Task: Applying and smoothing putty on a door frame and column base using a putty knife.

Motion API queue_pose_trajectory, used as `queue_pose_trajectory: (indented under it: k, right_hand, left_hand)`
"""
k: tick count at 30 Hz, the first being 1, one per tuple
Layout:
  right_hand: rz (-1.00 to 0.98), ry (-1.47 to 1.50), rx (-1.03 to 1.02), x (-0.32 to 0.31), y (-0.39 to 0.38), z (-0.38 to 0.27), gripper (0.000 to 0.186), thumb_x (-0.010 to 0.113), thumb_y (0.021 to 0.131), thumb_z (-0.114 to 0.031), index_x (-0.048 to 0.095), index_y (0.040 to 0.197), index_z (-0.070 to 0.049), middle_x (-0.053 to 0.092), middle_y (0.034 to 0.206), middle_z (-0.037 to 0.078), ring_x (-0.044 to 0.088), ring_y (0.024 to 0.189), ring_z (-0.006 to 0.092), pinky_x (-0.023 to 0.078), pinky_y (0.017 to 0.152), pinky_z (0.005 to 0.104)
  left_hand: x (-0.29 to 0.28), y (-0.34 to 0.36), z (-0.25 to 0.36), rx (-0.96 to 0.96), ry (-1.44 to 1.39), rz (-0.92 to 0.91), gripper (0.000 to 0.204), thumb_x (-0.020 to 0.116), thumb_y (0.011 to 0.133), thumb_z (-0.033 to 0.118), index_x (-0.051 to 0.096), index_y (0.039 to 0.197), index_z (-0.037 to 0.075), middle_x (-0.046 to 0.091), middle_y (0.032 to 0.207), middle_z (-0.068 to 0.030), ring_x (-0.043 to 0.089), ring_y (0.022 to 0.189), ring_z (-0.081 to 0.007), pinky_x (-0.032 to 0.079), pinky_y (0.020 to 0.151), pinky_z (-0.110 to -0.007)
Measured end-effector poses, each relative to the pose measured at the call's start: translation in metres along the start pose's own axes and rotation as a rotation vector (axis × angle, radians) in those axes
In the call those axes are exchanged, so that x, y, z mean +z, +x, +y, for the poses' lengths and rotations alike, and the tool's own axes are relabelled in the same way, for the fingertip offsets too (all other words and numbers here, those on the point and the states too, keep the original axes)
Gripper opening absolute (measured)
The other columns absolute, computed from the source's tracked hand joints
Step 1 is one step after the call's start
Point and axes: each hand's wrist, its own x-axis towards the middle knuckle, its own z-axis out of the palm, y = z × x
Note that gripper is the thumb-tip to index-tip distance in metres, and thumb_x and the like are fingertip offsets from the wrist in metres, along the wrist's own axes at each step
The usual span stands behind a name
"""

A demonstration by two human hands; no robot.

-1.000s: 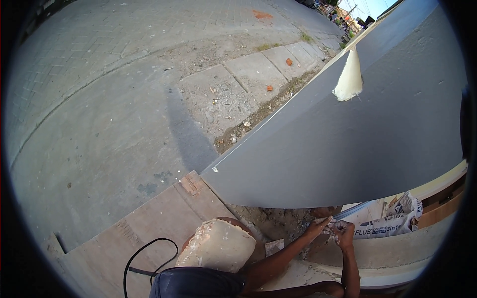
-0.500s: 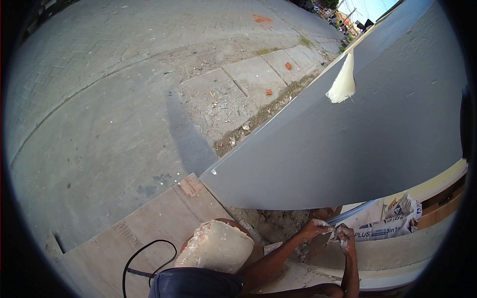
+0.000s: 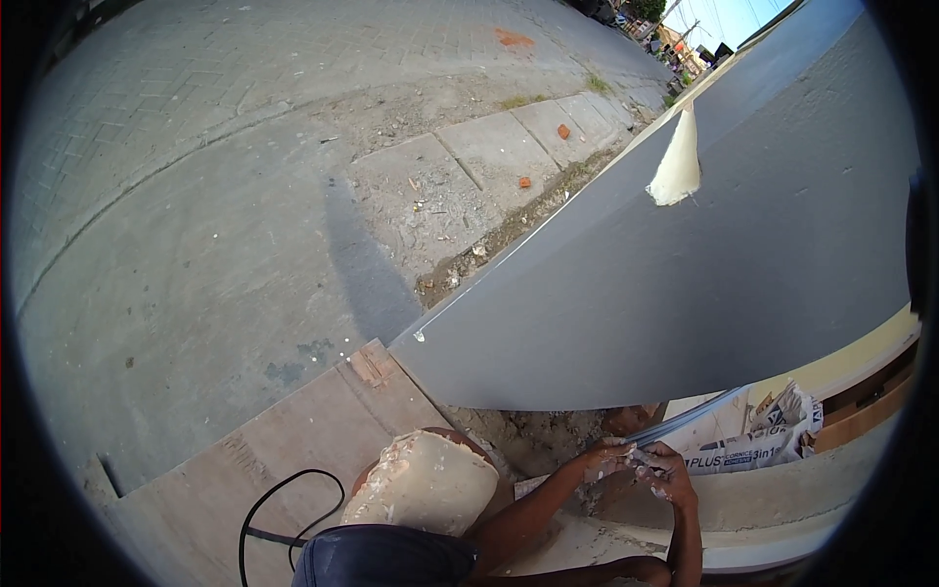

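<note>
My left hand (image 3: 608, 460) and my right hand (image 3: 667, 475) are close together at the lower right, their fingers bent and smeared with white paste. Both sets of fingers are closed around something small that I cannot make out. A grey-blue strip (image 3: 690, 420) runs from beside the fingertips toward the upper right; whether they touch it is unclear. Left of my forearms, a cream, rounded piece (image 3: 430, 486) with a rough, paste-crusted edge rests by dark blue cloth (image 3: 386, 556) over my leg.
A big grey panel (image 3: 626, 293) with a cream patch (image 3: 677, 166) slants across the right. Below it lies a crumpled printed bag (image 3: 773, 435). A black cable loop (image 3: 293, 479) crosses the wooden board (image 3: 225, 479). Paving (image 3: 196, 245) and brick bits (image 3: 525, 183) lie beyond.
My left hand has shifted slightly left. The right hand has turned, with its fingers less bunched and pointing more toward the left hand. The cream piece stays in place.
</note>
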Motion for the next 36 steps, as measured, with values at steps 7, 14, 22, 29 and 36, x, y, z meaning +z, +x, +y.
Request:
queue_pose_trajectory:
  k: [7,14,22,29,36]
  right_hand:
    - [-0.076,-0.535,-0.030,0.004,0.000,-0.004,0.050,0.069,0.069,-0.010,0.055,0.117,-0.008,0.046,0.113,0.012,0.047,0.104,0.0272,0.040,0.085,0.0333]
    - [-0.003,-0.858,-0.040,0.005,-0.004,-0.002,0.049,0.064,0.077,-0.034,0.053,0.119,-0.010,0.038,0.126,0.021,0.038,0.113,0.0372,0.034,0.095,0.0419]
    - [-0.005,-1.118,-0.006,0.010,-0.005,0.004,0.055,0.063,0.076,-0.029,0.048,0.124,-0.008,0.035,0.128,0.022,0.038,0.112,0.0376,0.033,0.095,0.0428]
    - [0.050,-0.743,0.002,0.014,0.004,0.003,0.055,0.060,0.078,-0.022,0.043,0.127,-0.003,0.025,0.136,0.025,0.026,0.124,0.0419,0.024,0.102,0.0435]
    - [-0.069,-0.812,-0.012,0.019,0.006,-0.009,0.055,0.059,0.080,-0.023,0.040,0.128,-0.002,0.018,0.142,0.020,0.029,0.124,0.0397,0.027,0.101,0.0432]
  left_hand:
    - [0.004,0.001,0.000,-0.039,-0.245,0.042,0.027,0.061,0.083,0.030,0.057,0.101,0.010,0.060,0.090,-0.0006,0.058,0.079,-0.0140,0.049,0.077,-0.030]
    - [0.031,-0.004,0.028,-0.034,0.221,0.293,0.030,0.063,0.081,0.039,0.061,0.096,0.014,0.058,0.085,0.0036,0.053,0.074,-0.0079,0.045,0.072,-0.026]
    - [0.035,0.006,0.024,0.195,0.556,0.337,0.030,0.061,0.083,0.036,0.066,0.092,0.007,0.061,0.084,0.0032,0.052,0.067,-0.0046,0.043,0.060,-0.021]
    - [0.049,0.004,0.024,0.297,0.238,0.281,0.028,0.060,0.085,0.028,0.061,0.102,0.005,0.060,0.087,0.0024,0.053,0.072,-0.0061,0.044,0.061,-0.020]
    - [0.015,0.002,0.017,-0.003,-0.061,0.192,0.022,0.058,0.086,0.028,0.059,0.101,0.012,0.061,0.087,0.0024,0.058,0.075,-0.0097,0.048,0.065,-0.024]
